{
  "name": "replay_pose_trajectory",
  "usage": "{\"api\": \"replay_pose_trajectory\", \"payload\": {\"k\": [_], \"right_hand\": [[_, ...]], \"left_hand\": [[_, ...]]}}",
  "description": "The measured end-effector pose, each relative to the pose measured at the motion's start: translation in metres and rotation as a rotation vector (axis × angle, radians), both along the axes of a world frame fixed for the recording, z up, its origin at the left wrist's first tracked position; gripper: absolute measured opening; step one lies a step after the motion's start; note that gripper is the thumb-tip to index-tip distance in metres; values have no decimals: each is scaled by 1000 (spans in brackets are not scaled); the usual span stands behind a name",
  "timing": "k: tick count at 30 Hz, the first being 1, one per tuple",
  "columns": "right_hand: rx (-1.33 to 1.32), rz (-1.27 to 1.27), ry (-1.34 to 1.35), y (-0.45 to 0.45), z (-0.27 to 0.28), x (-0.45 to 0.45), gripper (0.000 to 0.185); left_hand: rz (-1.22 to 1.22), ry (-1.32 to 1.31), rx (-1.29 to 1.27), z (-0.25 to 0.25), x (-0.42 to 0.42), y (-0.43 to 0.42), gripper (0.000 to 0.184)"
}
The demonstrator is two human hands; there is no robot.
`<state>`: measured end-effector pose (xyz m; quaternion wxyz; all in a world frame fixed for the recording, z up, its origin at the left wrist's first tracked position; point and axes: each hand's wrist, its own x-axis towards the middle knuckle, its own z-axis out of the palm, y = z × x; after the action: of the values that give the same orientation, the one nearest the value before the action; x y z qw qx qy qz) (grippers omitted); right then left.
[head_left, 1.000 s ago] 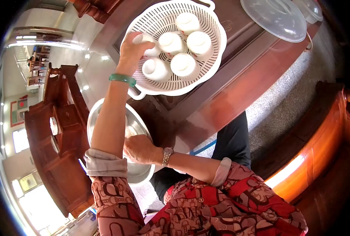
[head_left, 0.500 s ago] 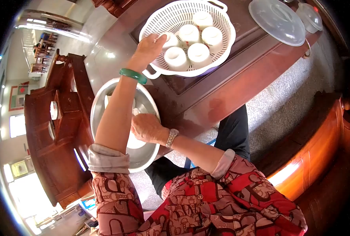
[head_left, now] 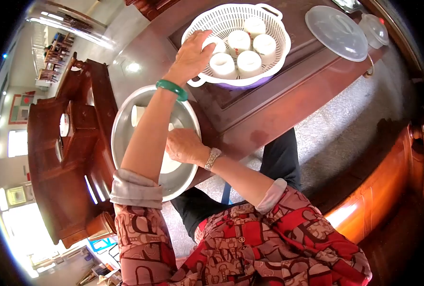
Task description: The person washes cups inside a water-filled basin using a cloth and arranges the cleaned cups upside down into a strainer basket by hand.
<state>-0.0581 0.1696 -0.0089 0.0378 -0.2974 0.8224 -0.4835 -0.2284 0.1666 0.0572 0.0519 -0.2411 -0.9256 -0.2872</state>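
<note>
My left hand (head_left: 191, 55), with a green bangle at its wrist, is over the near left rim of a white slotted basket (head_left: 207, 23). Its fingers are stretched out beside a white cup (head_left: 216, 46), partly covering it. Several more white cups, such as one cup (head_left: 249, 64), stand upside down in the basket. My right hand (head_left: 186, 147), wearing a watch, is curled inside a metal basin (head_left: 190, 176). My left forearm covers its fingertips, so what they hold is hidden. A white cup (head_left: 136, 115) lies in the basin near its far left side.
The basket is on a dark wooden table (head_left: 250, 124), with purple showing beneath it. A translucent lid (head_left: 337, 33) and a lidded container (head_left: 375, 31) are at the right. A wooden bench (head_left: 379, 176) stands at the lower right, carved wooden furniture (head_left: 69, 176) at the left.
My left hand has opened from around the cup at the basket's left, and that cup stays there. My right hand remains in the basin. The whole view has shifted slightly.
</note>
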Motion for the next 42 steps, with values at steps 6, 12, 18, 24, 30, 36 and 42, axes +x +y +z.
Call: {"api": "replay_pose_trajectory", "payload": {"k": [6, 12, 18, 24, 30, 36, 42], "right_hand": [[-63, 6, -22, 1, -5, 0, 16], [3, 91, -104, 1, 5, -5, 10], [-16, 58, -86, 5, 11, -4, 18], [-9, 51, -76, 6, 12, -3, 18], [-46, -27, 0, 0, 4, -1, 18], [6, -140, -60, 0, 16, -3, 21], [-9, -226, -55, -9, 4, -10, 25]], "left_hand": [[13, -91, -112, -25, -20, 11, 47], [151, -114, -346, -12, -29, 2, 37], [213, -210, -387, 7, -24, 1, 35], [200, -244, -388, 6, -19, -6, 33], [205, -199, 200, 7, 10, -37, 30], [530, -304, 326, 19, 73, -139, 26], [699, -93, 84, -17, 161, -235, 29]]}}
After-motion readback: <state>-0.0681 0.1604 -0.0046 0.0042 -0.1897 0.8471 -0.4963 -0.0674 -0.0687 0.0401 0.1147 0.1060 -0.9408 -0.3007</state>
